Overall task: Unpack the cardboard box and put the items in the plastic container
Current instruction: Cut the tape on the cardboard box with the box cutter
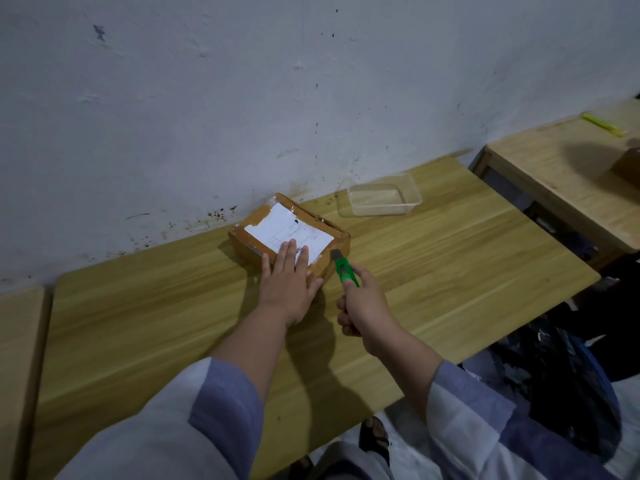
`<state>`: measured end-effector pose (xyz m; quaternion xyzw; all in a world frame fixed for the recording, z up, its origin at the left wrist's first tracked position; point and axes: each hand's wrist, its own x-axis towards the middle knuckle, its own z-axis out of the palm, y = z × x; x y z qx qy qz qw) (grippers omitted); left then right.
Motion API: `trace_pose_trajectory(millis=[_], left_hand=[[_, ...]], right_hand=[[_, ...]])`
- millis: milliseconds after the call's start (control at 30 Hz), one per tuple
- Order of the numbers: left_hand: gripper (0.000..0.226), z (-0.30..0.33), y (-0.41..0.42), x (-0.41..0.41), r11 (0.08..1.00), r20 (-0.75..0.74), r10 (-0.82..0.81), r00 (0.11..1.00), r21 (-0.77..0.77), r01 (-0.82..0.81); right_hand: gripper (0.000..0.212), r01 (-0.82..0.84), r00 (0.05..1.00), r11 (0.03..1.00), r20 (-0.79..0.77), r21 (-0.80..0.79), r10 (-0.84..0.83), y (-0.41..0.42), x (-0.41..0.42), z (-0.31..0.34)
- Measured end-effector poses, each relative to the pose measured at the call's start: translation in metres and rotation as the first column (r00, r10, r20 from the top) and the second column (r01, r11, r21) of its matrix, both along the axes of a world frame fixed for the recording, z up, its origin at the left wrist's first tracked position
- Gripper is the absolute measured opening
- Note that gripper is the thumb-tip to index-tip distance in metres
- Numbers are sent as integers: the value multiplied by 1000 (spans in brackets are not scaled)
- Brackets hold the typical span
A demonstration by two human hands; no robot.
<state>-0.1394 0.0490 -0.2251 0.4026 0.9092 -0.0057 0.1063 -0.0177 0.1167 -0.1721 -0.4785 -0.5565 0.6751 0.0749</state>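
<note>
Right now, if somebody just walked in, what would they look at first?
Probably the bright green cutter in the right hand, its blade at the near right corner of the taped cardboard box in the middle of the wooden table. The left hand presses flat on the box's white label. Behind and to the right, near the wall, sits a clear plastic container with nothing in it.

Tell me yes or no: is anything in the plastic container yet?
No, the plastic container sits empty beyond the still-taped cardboard box.
</note>
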Motion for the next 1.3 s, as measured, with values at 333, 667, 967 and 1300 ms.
trace_pose_trajectory(millis=[333,667,967,1300], left_hand=[[73,5,3,34,997,40,72,997,13,-73],[64,6,10,34,997,15,46,999,61,-47],[59,15,44,-13,992,-40,-101,994,67,103],[61,6,63,-31,995,-148,-9,989,93,23]], right_hand=[[54,15,1000,962,22,271,-21,35,-5,-19],[80,-38,989,889,144,457,-32,61,-26,-36],[89,-138,990,889,97,436,106,102,-37,-41],[89,-268,960,917,4,295,280,141,-62,-48]])
